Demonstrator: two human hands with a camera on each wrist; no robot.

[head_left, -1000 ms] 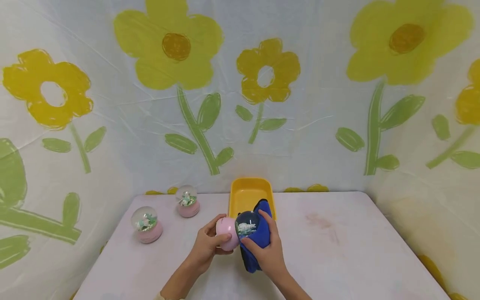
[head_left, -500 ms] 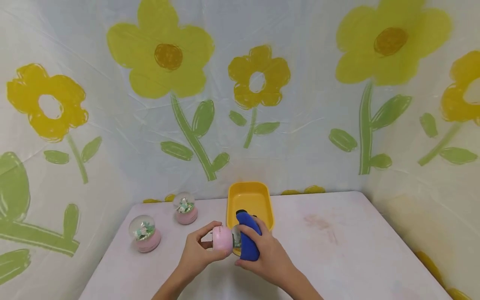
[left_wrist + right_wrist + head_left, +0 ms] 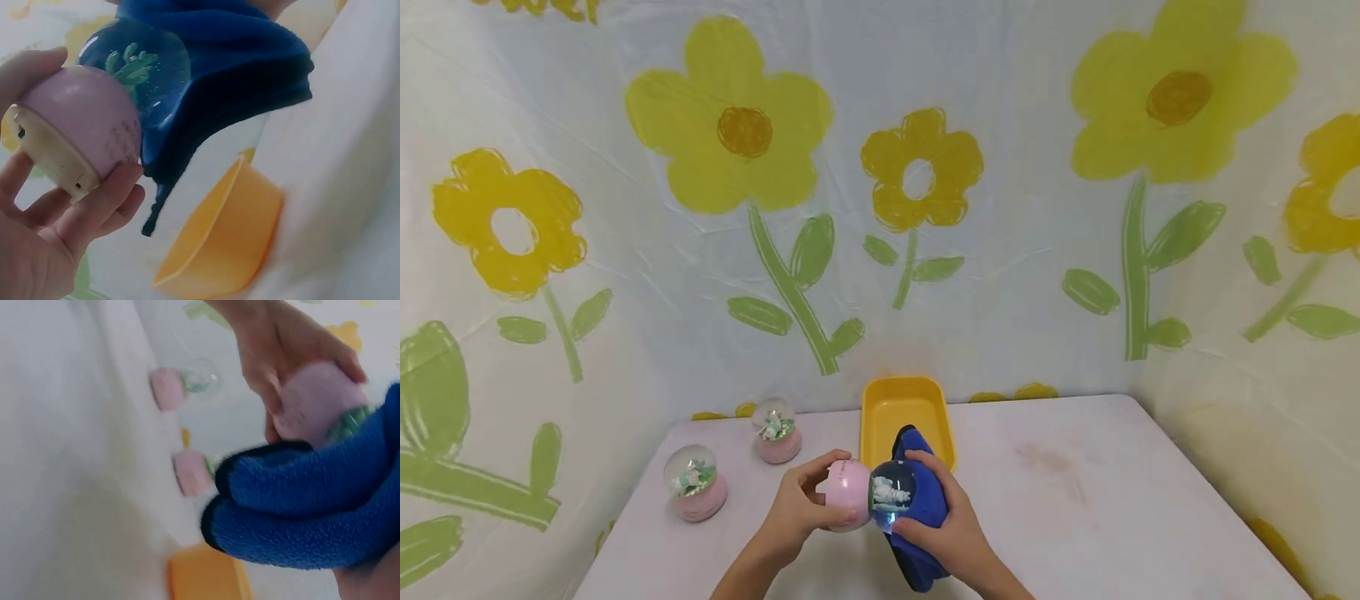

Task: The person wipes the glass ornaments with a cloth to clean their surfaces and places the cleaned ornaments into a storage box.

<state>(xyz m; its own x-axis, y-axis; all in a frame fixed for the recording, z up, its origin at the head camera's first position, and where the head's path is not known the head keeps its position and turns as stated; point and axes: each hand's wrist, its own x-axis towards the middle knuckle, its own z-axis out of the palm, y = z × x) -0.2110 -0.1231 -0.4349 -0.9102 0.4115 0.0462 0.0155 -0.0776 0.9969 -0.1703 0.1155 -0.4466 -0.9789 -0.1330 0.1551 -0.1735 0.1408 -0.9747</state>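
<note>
You have the globe (image 3: 883, 498) on its side in front of you, ball to the right, pink base to the left. It looks lifted off the table (image 3: 1045, 533), a bit nearer to you than the yellow tray (image 3: 901, 408). Your left hand (image 3: 793, 512) is curled round the base, thumb on one side and fingers on the other. Your right hand (image 3: 953, 533) is bent round the blue cloth (image 3: 932, 500) and holds it against the ball.

The ball is round and looks slick, so it could slip if the cloth slides and your left hand goes loose. Then it might drop and crack on the table, or hit the tray. If your hands twist opposite ways too hard, the ball could work loose from the base. The cloth's far end lies over the tray in your view; I can't tell if they touch, but it could snag there.

On your left, the near globe (image 3: 696, 483) and the far globe (image 3: 777, 431) stand upright. A wide left elbow could knock the near one, which sits close to the table's left edge. The tray is by the back edge, near the wall (image 3: 1000, 317). Your right side has the widest stretch of table for moving.
</note>
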